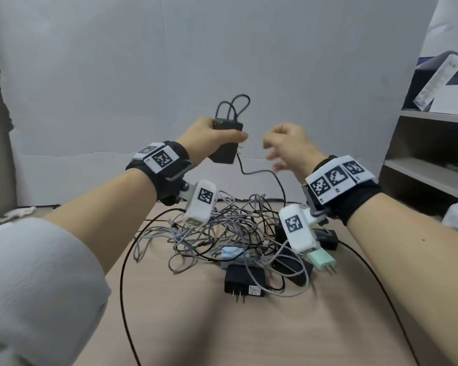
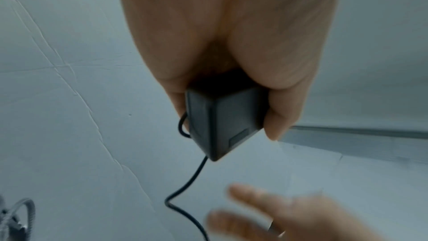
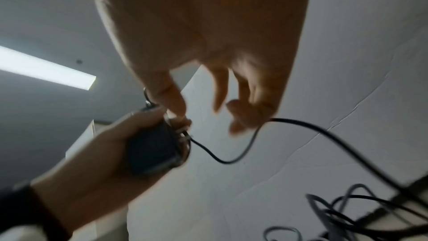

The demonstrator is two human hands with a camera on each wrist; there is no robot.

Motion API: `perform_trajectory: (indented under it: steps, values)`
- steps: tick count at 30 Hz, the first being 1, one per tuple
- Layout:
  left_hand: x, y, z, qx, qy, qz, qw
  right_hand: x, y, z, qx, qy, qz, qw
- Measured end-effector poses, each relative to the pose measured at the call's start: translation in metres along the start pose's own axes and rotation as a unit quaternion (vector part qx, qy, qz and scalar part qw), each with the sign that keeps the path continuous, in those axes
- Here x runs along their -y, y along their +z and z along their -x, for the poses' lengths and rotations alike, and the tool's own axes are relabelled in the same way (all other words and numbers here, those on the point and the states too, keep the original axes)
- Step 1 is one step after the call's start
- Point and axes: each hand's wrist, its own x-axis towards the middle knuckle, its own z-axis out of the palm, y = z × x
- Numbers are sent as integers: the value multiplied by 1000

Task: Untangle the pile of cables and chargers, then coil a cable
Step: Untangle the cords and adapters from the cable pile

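My left hand (image 1: 212, 138) grips the black charger (image 1: 226, 143) above the pile (image 1: 236, 233), cable (image 1: 262, 173) looped over its top and trailing down. My right hand (image 1: 288, 146) hovers beside it — fingers loosely curled (blurred), holding nothing I can see — table (image 1: 249, 334) beneath.

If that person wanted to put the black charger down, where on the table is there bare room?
Bare wood lies on the near side of the table, between the pile of cables and the forearms. The middle is crowded with cables and chargers. The left hand holds the black charger above it.
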Motion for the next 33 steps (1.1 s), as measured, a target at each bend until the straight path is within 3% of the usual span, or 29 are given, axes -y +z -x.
perform_trajectory:
  steps: [3,5,11,16,19,22,26,28,29,31,33]
  values:
    - [-6,-7,-2,-25,31,37,998,-14,5,8,158,84,209,961]
    - [-12,-9,-2,-49,50,53,996,-20,11,9,175,65,273,944]
    - [-29,-22,-3,-89,73,124,986,-18,11,0,62,88,216,970]
    - [-35,-25,2,-62,79,142,985,-13,12,-2,-23,122,-7,992]
    - [-40,-26,4,-55,90,151,983,-11,11,-6,-26,100,-31,994]
    - [-46,-29,4,-62,111,179,976,-7,8,-13,-15,39,-34,999]
    - [-47,-30,5,-89,128,160,975,6,2,-18,-125,-112,-5,986]
    - [-40,-27,3,-91,115,123,982,7,-1,-17,-136,-135,22,981]
    - [-35,-25,2,-79,100,101,987,4,-4,-19,-131,-115,56,983]
    - [-23,-20,0,-26,50,39,998,-8,-11,-25,-84,5,165,983]
    - [-12,-14,-1,40,1,-70,997,-27,-18,-29,-23,118,258,959]
